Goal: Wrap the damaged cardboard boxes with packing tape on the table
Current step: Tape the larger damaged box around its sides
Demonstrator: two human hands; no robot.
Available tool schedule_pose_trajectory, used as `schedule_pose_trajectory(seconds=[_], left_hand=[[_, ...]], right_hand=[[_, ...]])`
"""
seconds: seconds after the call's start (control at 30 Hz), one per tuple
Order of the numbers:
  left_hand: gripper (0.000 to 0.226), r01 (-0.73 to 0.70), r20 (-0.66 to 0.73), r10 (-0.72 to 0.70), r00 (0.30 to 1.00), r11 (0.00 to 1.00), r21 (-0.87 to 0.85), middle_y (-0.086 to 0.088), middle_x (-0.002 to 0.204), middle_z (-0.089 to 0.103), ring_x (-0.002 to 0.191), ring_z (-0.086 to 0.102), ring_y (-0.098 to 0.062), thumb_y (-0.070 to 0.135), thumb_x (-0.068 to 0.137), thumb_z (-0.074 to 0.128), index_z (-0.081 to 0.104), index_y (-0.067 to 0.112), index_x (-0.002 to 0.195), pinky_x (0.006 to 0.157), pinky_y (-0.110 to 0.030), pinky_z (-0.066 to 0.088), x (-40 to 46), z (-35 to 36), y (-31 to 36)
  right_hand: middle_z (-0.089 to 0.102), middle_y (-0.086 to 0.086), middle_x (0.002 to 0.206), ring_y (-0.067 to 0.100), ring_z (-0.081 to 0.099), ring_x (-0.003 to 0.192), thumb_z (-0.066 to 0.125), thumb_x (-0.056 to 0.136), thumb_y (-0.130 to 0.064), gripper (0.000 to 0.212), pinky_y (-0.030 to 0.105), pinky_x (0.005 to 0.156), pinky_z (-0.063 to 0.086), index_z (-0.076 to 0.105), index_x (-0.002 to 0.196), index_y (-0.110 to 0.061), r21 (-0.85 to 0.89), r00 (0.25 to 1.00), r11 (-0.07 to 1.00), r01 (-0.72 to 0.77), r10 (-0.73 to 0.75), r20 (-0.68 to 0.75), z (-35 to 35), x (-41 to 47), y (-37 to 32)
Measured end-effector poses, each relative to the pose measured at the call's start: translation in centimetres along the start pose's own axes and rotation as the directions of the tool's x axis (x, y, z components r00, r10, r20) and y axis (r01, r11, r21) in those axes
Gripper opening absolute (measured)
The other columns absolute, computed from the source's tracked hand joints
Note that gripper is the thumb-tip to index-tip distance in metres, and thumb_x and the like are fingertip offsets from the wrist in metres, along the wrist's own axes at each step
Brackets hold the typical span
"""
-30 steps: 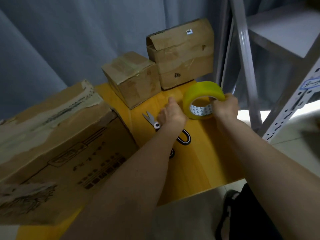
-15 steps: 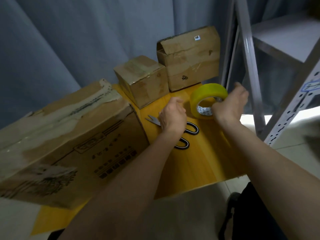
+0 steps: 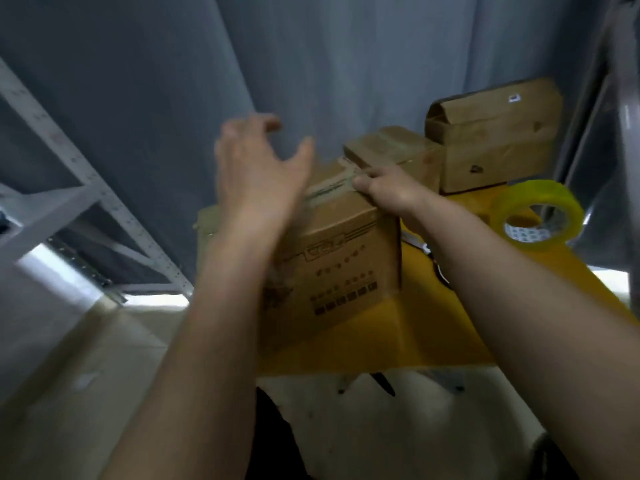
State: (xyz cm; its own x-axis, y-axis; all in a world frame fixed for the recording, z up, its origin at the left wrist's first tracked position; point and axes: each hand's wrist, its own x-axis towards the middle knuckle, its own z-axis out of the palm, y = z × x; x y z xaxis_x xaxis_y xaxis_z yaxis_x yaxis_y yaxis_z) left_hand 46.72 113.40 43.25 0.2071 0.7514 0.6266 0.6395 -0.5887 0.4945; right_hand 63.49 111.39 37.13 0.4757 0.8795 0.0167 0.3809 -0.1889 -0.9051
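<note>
A large worn cardboard box (image 3: pixel 346 258) with black print and a torn taped top stands on the yellow table (image 3: pixel 429 327). My left hand (image 3: pixel 256 174) hovers open above the box's top left, fingers spread and blurred. My right hand (image 3: pixel 388 187) rests on the box's top right edge, fingers lying over the rim. A yellow roll of packing tape (image 3: pixel 538 214) stands on edge on the table to the right, free of both hands. Two smaller damaged boxes sit behind: a low one (image 3: pixel 394 152) and a taller one (image 3: pixel 495 133).
Scissors (image 3: pixel 431 254) lie on the table, mostly hidden behind my right forearm. A grey curtain (image 3: pixel 311 64) hangs behind the table. Grey metal shelving (image 3: pixel 69 188) stands at the left, and another metal upright (image 3: pixel 623 98) at the far right. Pale floor lies below.
Both hands left the tape roll and scissors and moved left to the large box. The tape roll now stands alone on the table. The camera view swung left.
</note>
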Motion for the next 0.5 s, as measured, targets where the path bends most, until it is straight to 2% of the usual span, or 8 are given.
schedule_pose_trajectory(seconds=[0.07,0.13,0.23,0.27,0.33,0.4,0.47,0.5], left_hand=[[0.063,0.216,0.192,-0.256,0.948,0.954,0.207,-0.013,0.141,0.049,0.130,0.045,-0.032,0.052,0.086,0.063,0.052,0.014,0.136,0.105,-0.037,0.036,1.4,-3.0,-4.9],[0.066,0.418,0.281,-0.478,0.833,0.874,0.247,-0.017,0.137,0.053,0.121,0.051,-0.036,0.052,0.086,0.064,0.052,0.007,0.133,0.095,-0.040,0.042,1.1,-4.8,-9.2],[0.054,0.739,0.536,-0.610,0.584,0.673,-0.040,-0.017,0.104,0.067,0.091,0.063,-0.034,0.047,0.089,0.063,0.060,0.002,0.120,0.077,-0.039,0.053,-0.6,-4.5,-12.6],[0.047,0.795,0.592,-0.592,0.547,0.588,-0.148,-0.014,0.094,0.068,0.084,0.064,-0.030,0.043,0.091,0.062,0.062,0.003,0.115,0.073,-0.038,0.054,-1.1,-4.2,-13.3],[0.032,0.782,0.619,-0.516,0.593,0.551,-0.290,-0.009,0.093,0.071,0.080,0.067,-0.022,0.035,0.095,0.060,0.064,0.007,0.111,0.070,-0.033,0.054,-1.4,-3.6,-14.3],[0.017,0.678,0.568,-0.405,0.716,0.597,-0.429,-0.006,0.105,0.071,0.085,0.070,-0.013,0.021,0.097,0.058,0.063,0.015,0.112,0.071,-0.026,0.055,-0.9,-3.5,-15.0],[0.031,0.554,0.497,-0.289,0.818,0.631,-0.543,-0.001,0.114,0.069,0.095,0.068,-0.009,0.001,0.094,0.055,0.058,0.020,0.119,0.077,-0.020,0.054,-0.6,-3.7,-15.4],[0.043,0.502,0.460,-0.246,0.853,0.628,-0.595,0.003,0.116,0.067,0.102,0.065,-0.007,-0.007,0.092,0.053,0.055,0.022,0.124,0.081,-0.019,0.053,-0.7,-3.8,-15.4]], right_hand=[[0.061,0.013,0.124,0.027,0.058,0.107,0.048,0.099,-0.035,0.043,0.034,0.090,0.045,0.058,0.126,-0.004,-0.049,0.992,0.994,-0.095,0.099,0.075,0.4,-0.1,-0.2],[0.062,0.014,0.121,0.030,0.060,0.106,0.047,0.099,-0.039,0.045,0.041,0.095,0.047,0.057,0.125,-0.004,-0.060,0.985,0.986,-0.156,0.160,0.063,0.4,-0.1,-0.2],[0.065,0.012,0.112,0.028,0.062,0.097,0.045,0.099,-0.042,0.042,0.038,0.082,0.048,0.057,0.121,-0.008,-0.001,0.975,0.976,-0.218,0.218,0.045,0.4,-0.6,-0.4],[0.064,0.012,0.111,0.027,0.061,0.097,0.045,0.100,-0.041,0.041,0.038,0.082,0.047,0.057,0.120,-0.008,0.016,0.975,0.976,-0.217,0.216,0.046,0.5,-0.8,-0.4],[0.065,0.010,0.109,0.025,0.060,0.100,0.046,0.101,-0.034,0.032,0.035,0.083,0.047,0.060,0.115,-0.008,0.088,0.984,0.983,-0.162,0.155,0.082,0.3,-1.3,-0.1],[0.067,0.007,0.105,0.023,0.061,0.100,0.045,0.100,-0.012,0.020,0.029,0.078,0.049,0.062,0.110,-0.009,0.247,0.990,0.965,-0.086,0.054,0.133,-0.5,-1.9,0.3],[0.067,0.012,0.111,0.026,0.063,0.105,0.039,0.093,0.006,0.033,0.031,0.084,0.052,0.060,0.116,-0.002,0.447,0.984,0.892,-0.062,-0.019,0.175,-1.3,-2.4,0.9],[0.067,0.015,0.114,0.028,0.063,0.108,0.036,0.091,0.006,0.035,0.035,0.091,0.051,0.059,0.118,0.001,0.548,0.983,0.834,-0.068,-0.039,0.180,-1.5,-2.6,1.1]])
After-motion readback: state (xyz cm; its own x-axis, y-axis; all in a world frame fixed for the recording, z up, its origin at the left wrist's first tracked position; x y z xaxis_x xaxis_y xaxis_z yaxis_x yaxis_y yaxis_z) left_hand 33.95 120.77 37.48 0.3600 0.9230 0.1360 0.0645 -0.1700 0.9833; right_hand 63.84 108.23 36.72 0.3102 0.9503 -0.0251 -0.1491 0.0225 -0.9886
